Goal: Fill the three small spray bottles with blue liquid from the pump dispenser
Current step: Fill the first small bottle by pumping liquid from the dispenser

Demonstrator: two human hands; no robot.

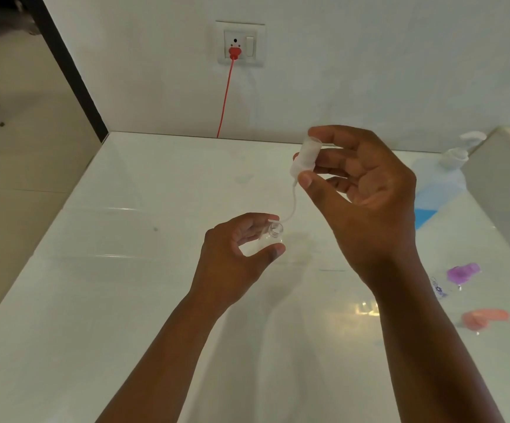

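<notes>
My left hand (235, 254) holds a small clear spray bottle (270, 236) above the white table, its threaded neck uncapped. My right hand (360, 190) is raised above it and pinches the bottle's frosted spray cap (304, 158). The cap's thin dip tube (292, 206) curves down, its tip at the bottle's mouth. The pump dispenser (440, 184) with blue liquid stands at the far right against the wall, blurred. A purple-capped small bottle (463, 273) and a pink-capped one (485, 319) lie on the table at the right.
The glossy white table (125, 270) runs to the wall; its left edge drops to the floor. A red cord (224, 99) hangs from a wall socket. A white box-like object (504, 190) stands at the right edge behind the dispenser.
</notes>
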